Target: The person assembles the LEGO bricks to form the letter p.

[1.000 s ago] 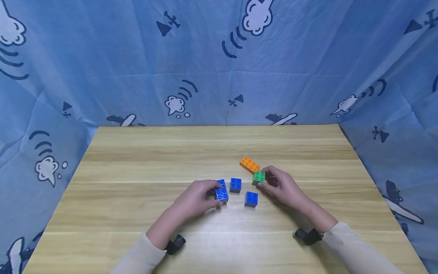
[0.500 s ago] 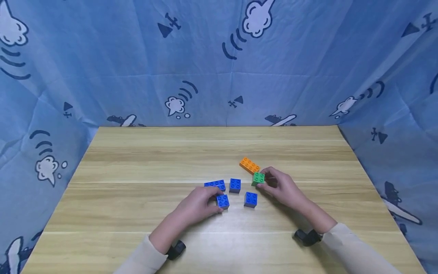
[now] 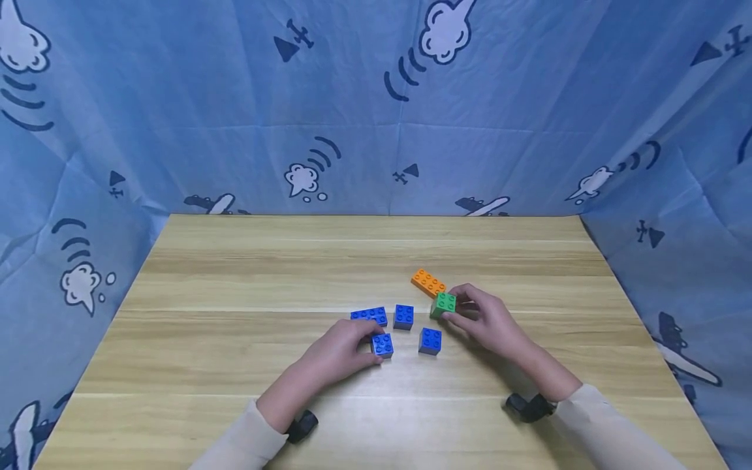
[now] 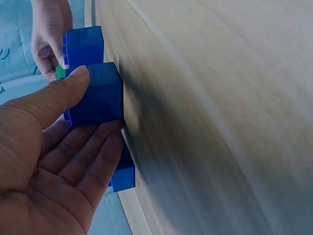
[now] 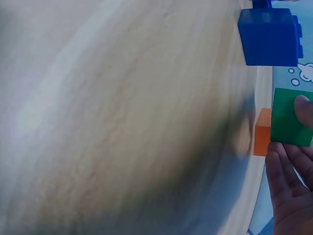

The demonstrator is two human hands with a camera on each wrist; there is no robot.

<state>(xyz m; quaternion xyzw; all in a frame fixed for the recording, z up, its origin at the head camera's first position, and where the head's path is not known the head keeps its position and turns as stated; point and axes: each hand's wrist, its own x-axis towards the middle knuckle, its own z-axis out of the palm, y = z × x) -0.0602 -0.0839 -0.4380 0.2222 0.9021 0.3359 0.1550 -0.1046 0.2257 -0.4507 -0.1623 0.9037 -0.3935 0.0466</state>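
Observation:
My left hand pinches a square blue toy building brick, its studs facing up. In the left wrist view, the thumb lies on one side of this blue brick and the fingers on the other. A longer blue brick lies just behind that hand, partly covered by it. Between thumb and fingers, my right hand holds a square green brick. An orange brick with two rows of studs lies right behind the green one, overlapped by it in the head view.
Two more square blue bricks stand between the hands: one farther back, one nearer. All lie on a wooden table. A blue patterned cloth hangs behind and at both sides.
My left hand has drawn its square blue brick toward the front edge, uncovering more of the long blue brick, then held still. The green brick has shifted slightly in my right hand.

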